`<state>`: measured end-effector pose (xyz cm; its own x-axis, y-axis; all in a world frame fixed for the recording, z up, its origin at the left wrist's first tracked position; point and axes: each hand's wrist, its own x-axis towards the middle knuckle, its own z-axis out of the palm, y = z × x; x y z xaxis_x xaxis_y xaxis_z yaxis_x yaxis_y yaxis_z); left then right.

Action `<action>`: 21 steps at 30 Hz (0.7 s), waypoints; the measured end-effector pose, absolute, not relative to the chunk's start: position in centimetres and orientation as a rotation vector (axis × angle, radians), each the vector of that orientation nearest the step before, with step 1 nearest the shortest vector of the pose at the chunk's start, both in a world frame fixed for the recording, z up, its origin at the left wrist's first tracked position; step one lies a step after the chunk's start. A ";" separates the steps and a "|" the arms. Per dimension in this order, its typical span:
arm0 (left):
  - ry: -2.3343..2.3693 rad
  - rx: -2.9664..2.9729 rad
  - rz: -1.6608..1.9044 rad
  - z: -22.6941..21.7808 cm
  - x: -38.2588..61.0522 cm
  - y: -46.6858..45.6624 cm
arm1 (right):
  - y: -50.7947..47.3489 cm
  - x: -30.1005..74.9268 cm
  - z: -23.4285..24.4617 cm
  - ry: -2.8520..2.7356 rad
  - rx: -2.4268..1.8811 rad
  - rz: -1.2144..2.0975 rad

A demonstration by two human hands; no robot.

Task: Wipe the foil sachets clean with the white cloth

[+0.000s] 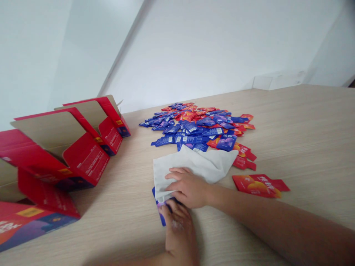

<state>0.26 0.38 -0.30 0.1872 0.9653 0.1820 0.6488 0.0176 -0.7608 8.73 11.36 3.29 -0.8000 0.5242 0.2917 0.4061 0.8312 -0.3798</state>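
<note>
My right hand (188, 188) reaches in from the right. Its fingers are curled down on a white cloth (199, 164) that lies crumpled on the wooden table (305, 140). My left hand (177, 229) comes up from the bottom edge, and its fingers pinch a blue sachet (161, 214) that pokes out from under the near corner of the cloth. The two hands touch over the sachet, and the cloth hides most of it.
A big pile of blue and red sachets (199, 125) spreads behind the cloth. Two red sachets (259, 184) lie to the right of my right hand. Several open red cardboard boxes (83, 155) stand along the left. A white box (277, 80) sits at the far edge.
</note>
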 end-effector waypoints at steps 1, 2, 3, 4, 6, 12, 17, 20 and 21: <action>-1.572 -1.672 0.545 -0.5 0.4 0.4 | 11.4 8.8 3.3 -2.627 -0.666 0.426; -1.612 -1.634 0.559 -0.6 0.5 0.4 | 11.4 8.8 3.3 -2.630 -0.633 0.427; -1.641 -1.610 0.567 -0.7 0.5 0.4 | 11.3 8.8 3.3 -2.632 -0.598 0.426; -1.646 -1.613 0.568 -0.6 0.6 0.4 | 11.3 8.8 3.3 -2.634 -0.566 0.425; -1.591 -1.670 0.559 -0.3 0.4 0.4 | 11.3 8.8 3.3 -2.637 -0.538 0.418; -1.491 -1.709 0.543 0.5 -0.3 0.3 | 11.3 8.6 3.3 -2.590 -0.784 0.392; -1.516 -1.680 0.549 0.1 0.0 0.3 | 11.4 8.8 3.3 -2.617 -0.700 0.420; -1.576 -1.687 0.580 0.3 0.4 0.3 | 11.4 8.9 3.4 -2.639 -0.553 0.435; -1.548 -1.726 0.574 0.3 0.4 0.3 | 11.4 8.9 3.4 -2.642 -0.530 0.438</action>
